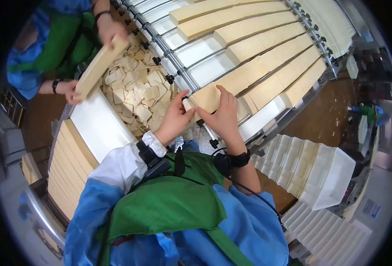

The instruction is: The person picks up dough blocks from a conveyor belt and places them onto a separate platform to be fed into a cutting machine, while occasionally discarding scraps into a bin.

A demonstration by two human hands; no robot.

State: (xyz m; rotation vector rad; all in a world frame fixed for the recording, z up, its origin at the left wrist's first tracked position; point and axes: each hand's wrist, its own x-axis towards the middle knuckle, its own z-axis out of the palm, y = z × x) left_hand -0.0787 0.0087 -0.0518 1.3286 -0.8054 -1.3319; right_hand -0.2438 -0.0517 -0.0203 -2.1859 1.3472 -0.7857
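Observation:
The near end of a long pale beige block [206, 98] lies between my two hands, at the lower edge of the slatted conveyor. My left hand [174, 119] is closed at its cut end, thumb and finger pinching a thin pale slice [188, 104]. Curled over the block's right side is my right hand [222, 114], its thumb reaching across to the same end. To my left sits a heap of thin, squarish pale slices [138, 91], close to my left hand.
Rows of similar blocks [271, 57] lie between metal guide rods [169, 53] with black knobs. A co-worker's hands [111, 33] hold another block [100, 66] at upper left. Blocks stand side by side [69, 173] at left; stacked white trays [302, 166] are at right.

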